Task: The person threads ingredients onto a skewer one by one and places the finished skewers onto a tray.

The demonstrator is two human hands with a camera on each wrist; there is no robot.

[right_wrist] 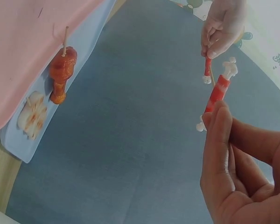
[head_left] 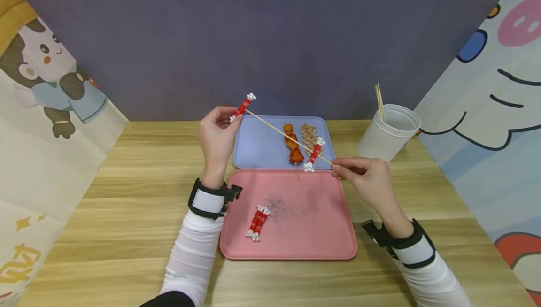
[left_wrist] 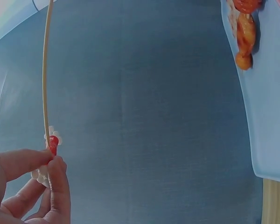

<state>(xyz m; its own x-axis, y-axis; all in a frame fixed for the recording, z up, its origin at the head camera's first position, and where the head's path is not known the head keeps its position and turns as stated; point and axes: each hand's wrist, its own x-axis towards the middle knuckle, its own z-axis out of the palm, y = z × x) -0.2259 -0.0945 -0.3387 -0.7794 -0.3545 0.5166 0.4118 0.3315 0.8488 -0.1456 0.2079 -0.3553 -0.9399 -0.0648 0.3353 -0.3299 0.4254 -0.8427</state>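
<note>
My left hand [head_left: 217, 133] pinches a red-wrapped roll with white knobbed ends [head_left: 243, 105], which looks like wrapped enoki mushrooms. The far tip of a thin wooden skewer [head_left: 276, 130] meets this roll; whether it has pierced it I cannot tell. At the skewer's other end, my right hand [head_left: 369, 180] grips it between thumb and fingers. A second red-and-white roll [right_wrist: 216, 94] is threaded crosswise on the skewer, close to the right fingertips. Two more such rolls [head_left: 258, 223] lie side by side on the pink tray [head_left: 304, 246] below.
Behind the pink tray, a blue tray [head_left: 259, 149] holds a skewer of glazed brown pieces [head_left: 291, 142] and a pale lattice-like skewer [head_left: 309, 133]. A white cup [head_left: 386, 133] with several wooden sticks [head_left: 379, 102] stands at the back right. A dark panel [head_left: 253, 39] rises behind.
</note>
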